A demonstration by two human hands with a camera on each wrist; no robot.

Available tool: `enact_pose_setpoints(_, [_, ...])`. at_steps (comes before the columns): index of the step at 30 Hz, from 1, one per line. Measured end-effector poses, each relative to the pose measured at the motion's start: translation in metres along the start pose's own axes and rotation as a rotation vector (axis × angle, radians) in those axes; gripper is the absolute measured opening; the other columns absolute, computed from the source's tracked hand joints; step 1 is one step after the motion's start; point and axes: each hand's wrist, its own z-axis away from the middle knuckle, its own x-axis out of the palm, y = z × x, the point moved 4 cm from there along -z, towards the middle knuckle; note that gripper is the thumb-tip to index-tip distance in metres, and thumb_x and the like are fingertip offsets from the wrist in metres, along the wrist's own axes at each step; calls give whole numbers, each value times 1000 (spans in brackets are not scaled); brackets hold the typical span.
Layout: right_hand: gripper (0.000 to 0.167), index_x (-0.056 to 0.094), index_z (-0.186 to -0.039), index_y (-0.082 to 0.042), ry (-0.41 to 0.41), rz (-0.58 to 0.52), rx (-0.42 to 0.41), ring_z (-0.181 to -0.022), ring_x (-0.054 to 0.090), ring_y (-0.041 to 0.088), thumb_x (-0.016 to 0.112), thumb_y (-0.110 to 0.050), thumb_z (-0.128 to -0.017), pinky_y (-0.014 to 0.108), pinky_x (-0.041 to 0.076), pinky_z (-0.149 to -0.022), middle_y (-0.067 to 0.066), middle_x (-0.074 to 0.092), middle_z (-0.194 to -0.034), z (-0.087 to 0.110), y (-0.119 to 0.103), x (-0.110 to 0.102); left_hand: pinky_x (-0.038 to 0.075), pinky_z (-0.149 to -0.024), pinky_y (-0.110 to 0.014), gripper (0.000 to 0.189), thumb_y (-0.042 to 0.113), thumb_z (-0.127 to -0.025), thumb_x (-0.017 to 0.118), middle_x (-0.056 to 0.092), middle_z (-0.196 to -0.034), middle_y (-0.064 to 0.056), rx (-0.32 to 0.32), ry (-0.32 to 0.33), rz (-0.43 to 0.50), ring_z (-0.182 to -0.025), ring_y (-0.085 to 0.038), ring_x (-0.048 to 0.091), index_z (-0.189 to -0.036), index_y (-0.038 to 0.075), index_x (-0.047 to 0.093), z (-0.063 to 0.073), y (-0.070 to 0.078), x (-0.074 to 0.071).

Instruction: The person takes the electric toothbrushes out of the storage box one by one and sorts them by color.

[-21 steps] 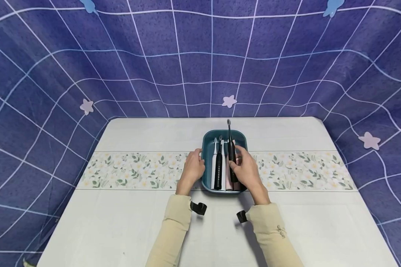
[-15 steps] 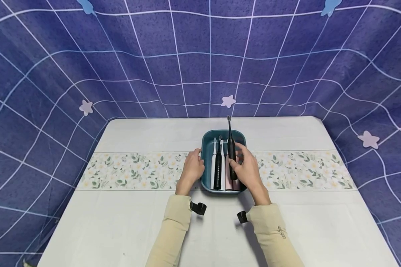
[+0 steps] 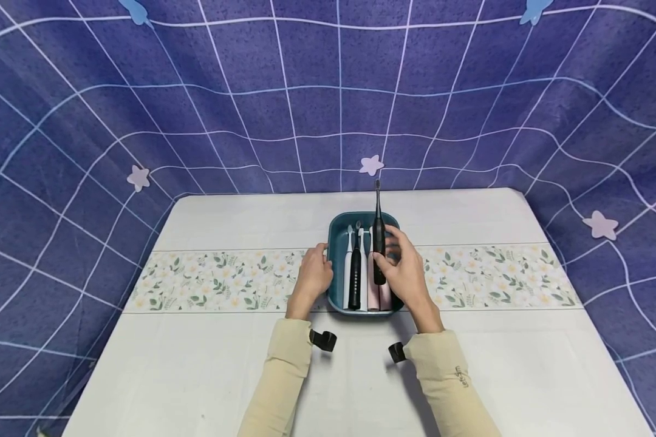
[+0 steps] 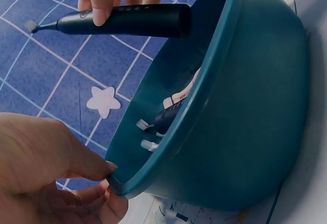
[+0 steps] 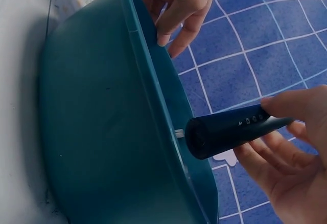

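To the left of the left hand (image 3: 313, 276), we see the floral strip (image 3: 235, 279) crossing the white table (image 3: 218, 370). The left hand pinches the rim of the teal bin (image 3: 336, 258) between thumb and fingers; the bin stands between both hands. Inside it, directly right of the left hand, we count five toothbrushes side by side, long axes running away from the person: one white toothbrush (image 3: 347, 279), one black toothbrush (image 3: 355, 279), a second white toothbrush (image 3: 364, 285), one pink toothbrush (image 3: 373, 297) and a second pink toothbrush (image 3: 385, 298). The heads of the pink pair are partly or fully hidden from us. Next, over the right half of the bin, we locate one raised black brush (image 3: 379, 240), pinched between the thumb and fingers of the right hand (image 3: 407, 273). Its long axis is tilted: the bristle end points forward and up, away from the person, and the butt end sits lower, toward the person. To the right of the right hand, we see the floral strip again.
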Motion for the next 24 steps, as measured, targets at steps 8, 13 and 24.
enact_pose_setpoints(8, [59, 49, -138, -19, 27, -88, -42, -97, 64, 26, 71, -6, -84, 38, 56, -80, 13, 63, -111, -2, -2, -3, 47, -88, -43, 42, 7, -96, 53, 56, -111, -15, -9, -5, -9, -100, -28, 54, -137, 6, 49, 0, 0, 0])
enact_pose_setpoints(13, [59, 50, -137, -19, 50, -116, -79, -94, 64, 24, 71, -4, -84, 29, 56, -79, 12, 64, -108, -5, -2, -4, 47, -90, -43, 42, 7, -96, 53, 56, -113, -16, -12, -5, -7, -103, -29, 54, -137, 6, 49, 0, 0, 0])
enact_pose_setpoints(24, [56, 49, -136, -12, 118, -134, -101, -97, 64, 27, 70, -2, -84, 37, 55, -83, 17, 62, -113, -14, -2, -13, 48, -89, -44, 41, 7, -95, 53, 57, -110, -16, 4, 2, -6, -101, -29, 56, -136, 5, 50, 1, 1, 0])
